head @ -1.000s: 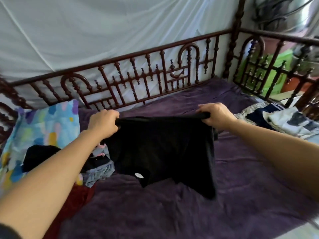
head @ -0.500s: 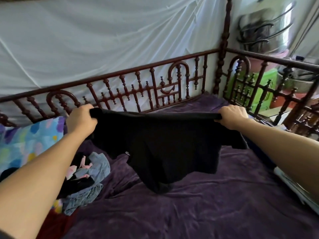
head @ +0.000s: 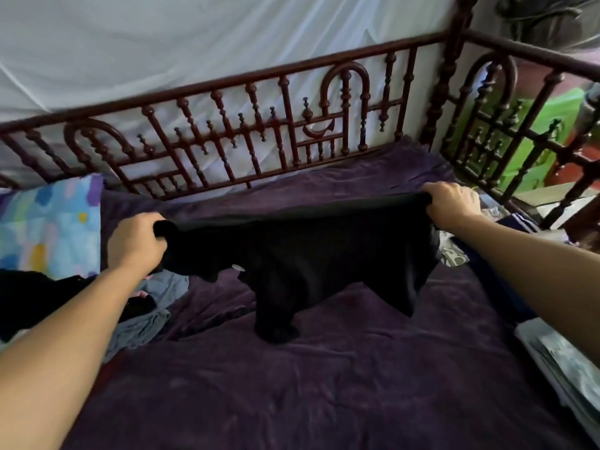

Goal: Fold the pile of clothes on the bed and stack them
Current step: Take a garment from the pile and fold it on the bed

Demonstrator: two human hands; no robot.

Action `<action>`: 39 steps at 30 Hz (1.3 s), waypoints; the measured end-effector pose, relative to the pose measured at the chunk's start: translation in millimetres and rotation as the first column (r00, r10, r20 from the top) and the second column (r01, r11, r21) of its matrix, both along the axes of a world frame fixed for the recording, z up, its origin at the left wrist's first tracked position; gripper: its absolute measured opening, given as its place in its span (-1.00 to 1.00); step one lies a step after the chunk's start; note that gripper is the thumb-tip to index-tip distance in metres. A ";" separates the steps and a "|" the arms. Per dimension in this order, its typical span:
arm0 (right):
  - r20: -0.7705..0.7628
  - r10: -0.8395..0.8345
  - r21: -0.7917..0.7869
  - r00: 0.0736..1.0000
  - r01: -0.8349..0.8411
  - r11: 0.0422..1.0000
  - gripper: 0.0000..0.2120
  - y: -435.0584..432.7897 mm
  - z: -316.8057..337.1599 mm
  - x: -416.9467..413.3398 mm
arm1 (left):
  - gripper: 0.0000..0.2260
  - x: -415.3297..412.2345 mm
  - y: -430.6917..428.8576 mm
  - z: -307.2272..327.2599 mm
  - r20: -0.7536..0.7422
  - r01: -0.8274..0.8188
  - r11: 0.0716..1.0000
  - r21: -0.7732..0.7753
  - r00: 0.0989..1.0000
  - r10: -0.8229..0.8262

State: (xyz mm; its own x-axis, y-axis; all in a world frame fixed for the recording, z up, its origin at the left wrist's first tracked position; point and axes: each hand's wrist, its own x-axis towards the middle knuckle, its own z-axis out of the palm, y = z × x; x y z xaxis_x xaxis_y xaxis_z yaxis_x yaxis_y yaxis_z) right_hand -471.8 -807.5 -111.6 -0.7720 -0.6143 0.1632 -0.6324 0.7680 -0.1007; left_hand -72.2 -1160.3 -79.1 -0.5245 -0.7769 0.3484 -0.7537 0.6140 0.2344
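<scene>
Above the purple-blanketed bed [head: 324, 401], toward 12 o'clock: black fabric garment [head: 308, 261], unfolded, top edge gripped by left hand [head: 136, 241] and right hand [head: 454, 206]; crumpled grey-and-black clothes pile [head: 162, 287], 9 o'clock, not yet folded.

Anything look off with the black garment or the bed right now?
No damage shows. The black garment hangs unevenly between left hand and right hand: its lowest corner bunches on the purple bedspread.
</scene>
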 end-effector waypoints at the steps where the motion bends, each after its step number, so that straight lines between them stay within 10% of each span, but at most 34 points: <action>1: 0.015 -0.002 0.024 1.000 0.002 1.000 -0.68 11.1 -12.1 2.6 | -0.74 8.3 12.6 -13.7 0.037 0.031 0.999 0.018 0.999 -0.032; 18: 0.245 -0.080 0.712 0.966 -0.123 0.692 -0.72 254.5 -271.0 170.3 | -0.65 201.6 316.7 -296.9 0.702 -0.103 0.847 0.522 0.615 -0.358; 23: 0.464 -0.259 0.810 0.847 -0.288 0.510 -0.68 271.0 -283.1 183.7 | -0.52 195.0 335.5 -311.8 0.672 -0.342 0.581 0.739 0.442 -0.595; 34: 0.529 0.047 0.386 0.847 -0.290 0.876 -0.65 50.6 -316.4 64.9 | -0.66 3.9 166.3 -339.5 0.457 -0.268 0.711 0.650 0.886 -0.083; 39: 0.360 0.178 0.165 0.916 -0.250 0.954 -0.60 -38.8 -365.7 27.1 | -0.65 -71.4 77.1 -384.2 0.233 -0.309 0.794 0.524 0.948 0.215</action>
